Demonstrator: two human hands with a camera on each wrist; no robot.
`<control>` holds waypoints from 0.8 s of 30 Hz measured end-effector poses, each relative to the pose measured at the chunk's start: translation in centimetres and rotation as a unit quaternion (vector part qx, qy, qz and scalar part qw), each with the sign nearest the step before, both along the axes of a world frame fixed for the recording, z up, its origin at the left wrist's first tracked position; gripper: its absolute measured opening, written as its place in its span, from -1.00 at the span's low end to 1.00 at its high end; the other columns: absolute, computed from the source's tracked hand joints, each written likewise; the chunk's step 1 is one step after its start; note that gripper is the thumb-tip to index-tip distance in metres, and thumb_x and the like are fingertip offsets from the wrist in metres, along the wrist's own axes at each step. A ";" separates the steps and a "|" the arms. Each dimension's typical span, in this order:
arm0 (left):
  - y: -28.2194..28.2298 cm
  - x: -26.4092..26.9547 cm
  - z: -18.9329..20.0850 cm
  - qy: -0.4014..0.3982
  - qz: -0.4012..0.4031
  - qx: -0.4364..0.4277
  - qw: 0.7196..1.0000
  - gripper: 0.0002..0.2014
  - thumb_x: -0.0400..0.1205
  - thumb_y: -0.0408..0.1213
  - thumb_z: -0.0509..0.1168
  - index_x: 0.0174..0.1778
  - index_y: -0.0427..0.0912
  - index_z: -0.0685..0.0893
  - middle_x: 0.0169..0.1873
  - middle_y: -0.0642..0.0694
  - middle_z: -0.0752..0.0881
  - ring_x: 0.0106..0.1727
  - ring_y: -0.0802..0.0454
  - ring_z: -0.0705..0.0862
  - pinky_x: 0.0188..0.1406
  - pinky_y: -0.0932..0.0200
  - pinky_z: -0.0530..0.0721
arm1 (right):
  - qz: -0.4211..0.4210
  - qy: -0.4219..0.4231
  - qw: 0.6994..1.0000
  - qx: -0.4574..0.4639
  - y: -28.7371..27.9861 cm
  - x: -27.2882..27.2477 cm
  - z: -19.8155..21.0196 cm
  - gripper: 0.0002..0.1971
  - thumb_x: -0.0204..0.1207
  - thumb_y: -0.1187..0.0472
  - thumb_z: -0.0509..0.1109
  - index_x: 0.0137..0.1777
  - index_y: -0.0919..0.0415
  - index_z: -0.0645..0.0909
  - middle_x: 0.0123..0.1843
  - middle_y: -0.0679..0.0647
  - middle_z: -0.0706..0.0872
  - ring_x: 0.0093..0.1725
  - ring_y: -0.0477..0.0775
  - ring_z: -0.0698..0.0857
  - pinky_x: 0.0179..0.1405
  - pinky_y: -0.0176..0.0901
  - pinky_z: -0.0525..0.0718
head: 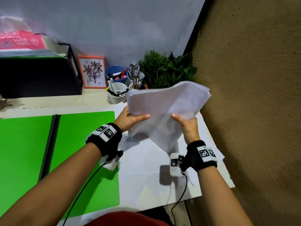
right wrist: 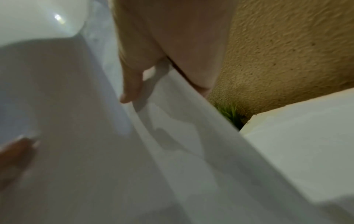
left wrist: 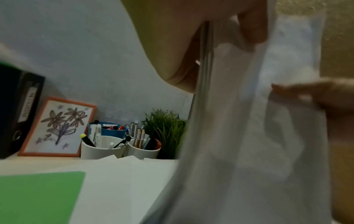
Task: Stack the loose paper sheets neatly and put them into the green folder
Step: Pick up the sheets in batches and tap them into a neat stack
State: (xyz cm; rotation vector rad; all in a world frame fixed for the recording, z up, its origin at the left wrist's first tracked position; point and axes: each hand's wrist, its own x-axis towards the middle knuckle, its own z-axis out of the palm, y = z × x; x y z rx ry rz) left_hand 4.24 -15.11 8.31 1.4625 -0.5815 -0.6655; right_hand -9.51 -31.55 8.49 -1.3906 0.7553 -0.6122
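Paper sheets [head: 164, 105]: a white bundle held up off the desk [head: 68, 101] by both hands, over the desk's right half, near the far right corner. Left hand [head: 130, 119] grips the bundle's left edge, thumb on the near face, fingers wrapped behind. Right hand [head: 189, 126] grips the right side low down, thumb on the near face, remaining fingers behind the paper. Both closed on the stack.

Bundle isn't squared: top edges fan and curl toward the right, one lower corner hangs as a point between the wrists, left lower edge is blurred. Left wrist view shows the layered sheet edges running down past the thumb [left wrist: 252, 28]. Right wrist view shows a fingertip [right wrist: 132, 94] pressed on the paper face.

More loose sheets [head: 146, 160] lie flat under the hands on the desk's right part, overlapping at angles.

Green folder [head: 29, 144] lies open flat on the left part of the desk, dark spine [head: 48, 144] running near to far, right flap just beside the flat sheets.
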 end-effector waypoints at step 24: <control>2.0 1.0 -6.5 0.012 -0.064 0.135 0.989 -0.81 0.46 -0.30 0.35 -0.04 -0.24 0.63 -0.37 0.08 0.77 -0.28 0.13 0.67 -0.33 0.47 0.68 | -0.010 0.017 0.997 -0.079 -1.9 -0.3 2.1 -0.65 0.41 0.37 0.45 -0.51 0.19 0.41 -0.68 -0.22 0.35 -0.62 -0.19 0.27 -0.61 -0.35 0.28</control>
